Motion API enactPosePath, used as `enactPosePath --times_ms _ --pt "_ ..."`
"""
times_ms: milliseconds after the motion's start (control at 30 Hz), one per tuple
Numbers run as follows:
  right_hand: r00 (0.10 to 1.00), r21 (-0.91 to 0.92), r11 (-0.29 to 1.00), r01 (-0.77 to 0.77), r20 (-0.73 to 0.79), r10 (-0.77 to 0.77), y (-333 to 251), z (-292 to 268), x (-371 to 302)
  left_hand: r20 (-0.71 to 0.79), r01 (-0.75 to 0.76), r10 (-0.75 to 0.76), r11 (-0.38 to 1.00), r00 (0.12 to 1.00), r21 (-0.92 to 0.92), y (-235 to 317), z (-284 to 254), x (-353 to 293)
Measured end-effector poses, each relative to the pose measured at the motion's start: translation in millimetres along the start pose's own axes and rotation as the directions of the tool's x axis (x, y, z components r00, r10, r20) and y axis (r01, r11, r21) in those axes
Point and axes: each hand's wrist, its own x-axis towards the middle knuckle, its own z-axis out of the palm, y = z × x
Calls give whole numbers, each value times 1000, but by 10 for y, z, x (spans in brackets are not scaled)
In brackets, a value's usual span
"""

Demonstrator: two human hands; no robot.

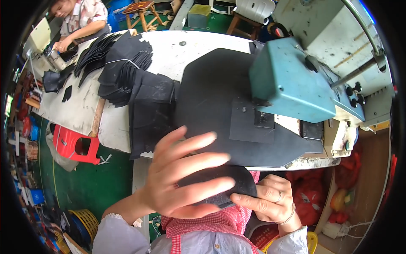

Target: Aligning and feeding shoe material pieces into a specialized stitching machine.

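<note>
Left hand [182, 178] is raised close to the camera, palm down, fingers [207, 163] spread and laid flat across a small black fabric piece [243, 182]. Right hand [270, 199] comes in from below on the other side, fingers pinching the near edge of the same piece, a ring and a thin bracelet visible on it. The piece sits between both hands, held in the air just in front of the near edge of the tabletop [169, 51], above a pink checked apron [220, 224].

Beyond the hands a big black mat [211, 101] covers the middle of the tabletop, running under the teal machine head [287, 80]. The machine's needle area with a small dark plate [264, 120] is near the mat's right half. Left of the mat, dark folded fabric [150, 110] hangs over the tabletop edge, touching the mat. Further back-left lies a fanned stack of black cut pieces [118, 59], with a few loose ones [55, 80] at the far-left end.

A red plastic stool [76, 146] stands on the green floor [89, 182] under the tabletop's left side. Another person [80, 19] works at the top left corner, well apart.
</note>
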Motion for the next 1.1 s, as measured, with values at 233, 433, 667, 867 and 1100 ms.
enactPosePath --times_ms 233,433,667,867,1100 --pt "992 86 992 94 -90 -86 -39 -156 -76 66 -83 79 995 995 55 266 -13 248" --pt "974 88 971 224 -58 -220 38 -214 -84 -155 -88 82 996 985 -32 291 210 253" --pt "958 89 958 272 -122 -261 193 -96 -89 -39 -142 145 986 989 85 189 198 127" --pt "939 54 943 329 -125 -321 166 -154 -305 385 -726 655 685 651 61 -106 -285 313" --pt "991 229 966 119 -94 -100 128 -148 44 -113 -121 125 992 986 48 118 260 243"
